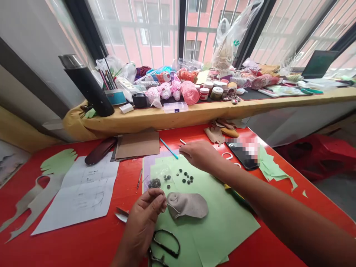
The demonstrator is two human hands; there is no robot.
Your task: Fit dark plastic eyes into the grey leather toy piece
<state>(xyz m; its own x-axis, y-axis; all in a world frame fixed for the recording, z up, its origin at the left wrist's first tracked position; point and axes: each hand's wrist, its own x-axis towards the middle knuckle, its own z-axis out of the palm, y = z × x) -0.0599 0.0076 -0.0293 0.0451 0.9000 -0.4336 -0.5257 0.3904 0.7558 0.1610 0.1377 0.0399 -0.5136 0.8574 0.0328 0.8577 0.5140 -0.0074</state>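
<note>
My left hand [144,217] is closed, thumb and index fingertip pinched together; whatever sits between them is too small to make out. Just right of those fingertips lies a small grey fabric piece [191,207], rounded at one end and curled at the other. My right hand [198,155] is above the far edge of the green paper [222,211], fingers curled and pressed together. Beside its fingertips shows a short white stick [183,141]; I cannot tell whether the hand touches it. Small dark snap buttons [190,182] lie between the hands, several more near a clear bag [162,170].
Black-handled scissors [167,243] lie below my left hand, and a blue pen [169,149] beyond the paper. A phone [241,155] and white scissor handles [227,155] are near my right forearm. Drawn sheets [83,193] and a brown case [100,151] occupy the left. Behind stands a cluttered ledge [155,120].
</note>
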